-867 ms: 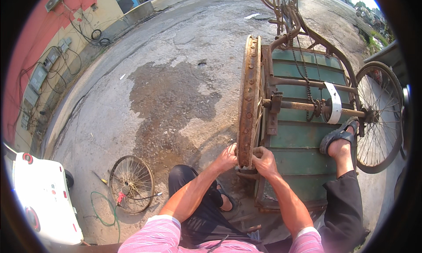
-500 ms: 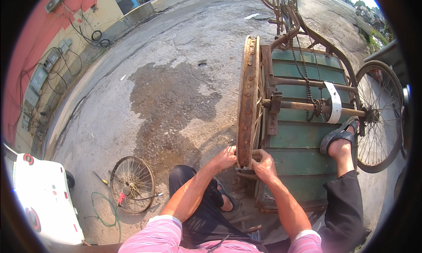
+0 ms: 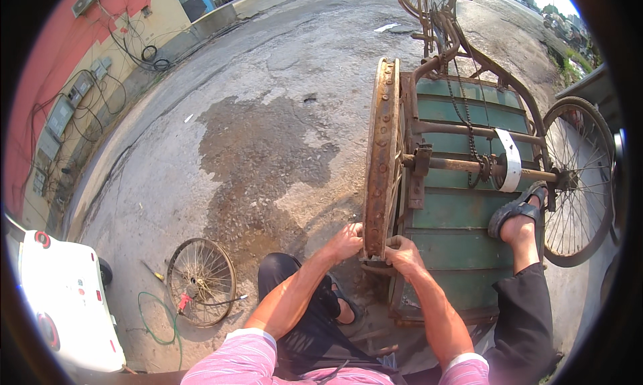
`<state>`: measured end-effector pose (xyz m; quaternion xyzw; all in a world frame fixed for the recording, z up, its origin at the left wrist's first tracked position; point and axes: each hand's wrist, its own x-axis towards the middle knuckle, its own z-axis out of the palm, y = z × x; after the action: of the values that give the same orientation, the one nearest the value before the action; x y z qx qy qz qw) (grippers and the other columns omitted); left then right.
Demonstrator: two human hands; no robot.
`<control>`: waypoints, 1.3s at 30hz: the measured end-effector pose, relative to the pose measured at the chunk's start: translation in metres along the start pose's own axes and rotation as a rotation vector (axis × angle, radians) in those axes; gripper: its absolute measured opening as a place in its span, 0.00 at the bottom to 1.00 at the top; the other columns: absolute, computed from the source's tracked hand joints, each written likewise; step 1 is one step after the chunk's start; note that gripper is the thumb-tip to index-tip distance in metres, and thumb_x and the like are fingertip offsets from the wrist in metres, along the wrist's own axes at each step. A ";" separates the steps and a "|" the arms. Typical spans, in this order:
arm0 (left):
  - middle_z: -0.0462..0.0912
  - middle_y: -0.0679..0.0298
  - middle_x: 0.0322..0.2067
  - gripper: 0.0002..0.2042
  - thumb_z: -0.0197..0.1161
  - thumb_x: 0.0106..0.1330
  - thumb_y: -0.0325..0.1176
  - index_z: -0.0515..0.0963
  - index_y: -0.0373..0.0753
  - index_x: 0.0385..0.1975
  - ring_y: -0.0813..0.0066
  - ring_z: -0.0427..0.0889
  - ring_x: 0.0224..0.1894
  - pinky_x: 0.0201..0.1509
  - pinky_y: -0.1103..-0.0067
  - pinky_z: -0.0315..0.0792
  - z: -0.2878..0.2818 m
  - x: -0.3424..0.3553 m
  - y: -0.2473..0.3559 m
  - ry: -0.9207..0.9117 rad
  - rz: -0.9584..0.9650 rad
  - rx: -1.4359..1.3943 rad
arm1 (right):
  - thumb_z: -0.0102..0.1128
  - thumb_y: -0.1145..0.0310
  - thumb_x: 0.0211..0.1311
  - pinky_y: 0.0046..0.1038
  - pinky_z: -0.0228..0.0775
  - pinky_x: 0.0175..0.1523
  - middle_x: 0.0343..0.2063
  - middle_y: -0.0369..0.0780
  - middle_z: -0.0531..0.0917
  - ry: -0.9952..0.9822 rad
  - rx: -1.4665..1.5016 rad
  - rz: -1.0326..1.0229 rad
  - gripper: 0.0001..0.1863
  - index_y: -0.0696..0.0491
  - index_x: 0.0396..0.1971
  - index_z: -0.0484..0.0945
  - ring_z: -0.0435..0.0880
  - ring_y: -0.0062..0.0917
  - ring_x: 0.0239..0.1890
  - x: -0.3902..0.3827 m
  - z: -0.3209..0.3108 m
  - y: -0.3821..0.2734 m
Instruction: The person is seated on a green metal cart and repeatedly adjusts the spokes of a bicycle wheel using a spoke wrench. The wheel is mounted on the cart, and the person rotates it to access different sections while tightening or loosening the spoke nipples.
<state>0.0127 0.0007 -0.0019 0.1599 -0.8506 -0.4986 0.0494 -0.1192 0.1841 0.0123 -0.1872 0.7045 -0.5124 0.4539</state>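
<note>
A rusty bare wheel rim, without a tire and with a row of round spoke heads along its face, stands upright on the left end of the axle of an overturned cargo tricycle. My left hand grips the near end of the rim from the left, fingers curled against its edge. Across from it my right hand pinches the rim's right edge. Whatever small thing may be between the fingertips cannot be made out. The tricycle's green slatted bed lies beside my right forearm.
My right sandaled foot rests against the frame by the right wheel. Left on the ground lie a loose spoked wheel, a red-handled tool and a green hose. A white vehicle stands at the left, near a wall with cables.
My right fingers have shifted slightly and bent closer against the rim's edge. My left hand stays at the same spot on the rim.
</note>
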 end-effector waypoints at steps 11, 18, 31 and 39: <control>0.85 0.45 0.48 0.20 0.70 0.63 0.43 0.84 0.36 0.48 0.46 0.83 0.54 0.56 0.59 0.77 0.007 -0.006 -0.035 0.116 0.297 0.421 | 0.73 0.69 0.64 0.23 0.76 0.38 0.34 0.38 0.88 -0.007 0.220 0.011 0.17 0.60 0.48 0.81 0.83 0.18 0.33 -0.003 0.009 0.008; 0.86 0.46 0.43 0.19 0.69 0.62 0.41 0.84 0.35 0.47 0.46 0.86 0.48 0.53 0.60 0.79 -0.001 -0.007 0.018 0.102 0.061 0.113 | 0.71 0.69 0.61 0.18 0.64 0.27 0.28 0.33 0.84 0.050 0.334 0.057 0.16 0.60 0.46 0.81 0.76 0.13 0.25 -0.016 0.013 -0.009; 0.85 0.45 0.44 0.22 0.67 0.62 0.44 0.82 0.33 0.49 0.54 0.85 0.52 0.56 0.63 0.77 -0.012 0.006 0.003 -0.149 -0.334 -0.135 | 0.70 0.73 0.66 0.39 0.93 0.46 0.41 0.41 0.85 -0.003 0.266 0.088 0.19 0.62 0.53 0.77 0.86 0.26 0.39 -0.002 0.011 0.006; 0.82 0.51 0.55 0.20 0.65 0.68 0.38 0.81 0.33 0.56 0.56 0.80 0.58 0.63 0.64 0.75 0.002 -0.006 -0.009 0.056 0.109 0.105 | 0.75 0.66 0.64 0.35 0.90 0.46 0.43 0.40 0.86 -0.023 0.391 0.136 0.22 0.59 0.54 0.79 0.87 0.24 0.41 -0.001 0.009 0.015</control>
<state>0.0201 -0.0002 -0.0102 0.1296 -0.8812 -0.4452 0.0918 -0.1084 0.1864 -0.0012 -0.0533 0.5973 -0.6057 0.5230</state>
